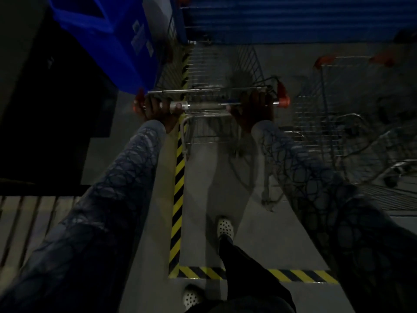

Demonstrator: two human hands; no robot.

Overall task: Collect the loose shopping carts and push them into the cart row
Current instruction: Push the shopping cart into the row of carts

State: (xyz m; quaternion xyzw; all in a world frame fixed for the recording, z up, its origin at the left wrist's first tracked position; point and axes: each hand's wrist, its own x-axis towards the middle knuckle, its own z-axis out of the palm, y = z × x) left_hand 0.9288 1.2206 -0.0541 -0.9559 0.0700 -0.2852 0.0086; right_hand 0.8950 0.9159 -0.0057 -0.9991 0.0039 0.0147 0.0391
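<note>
A wire shopping cart stands straight ahead of me in dim light, its basket pointing at a blue corrugated wall. My left hand grips the left end of its handle bar, close to an orange end cap. My right hand grips the right part of the same bar, just inside the other orange cap. Both arms are stretched forward in patterned sleeves. To the right, other wire carts with orange corner caps stand beside mine.
A yellow-and-black striped floor line runs forward under the cart's left side, with a cross line near my feet. A blue bin and dark block sit on the left. Wooden pallet slats lie lower left.
</note>
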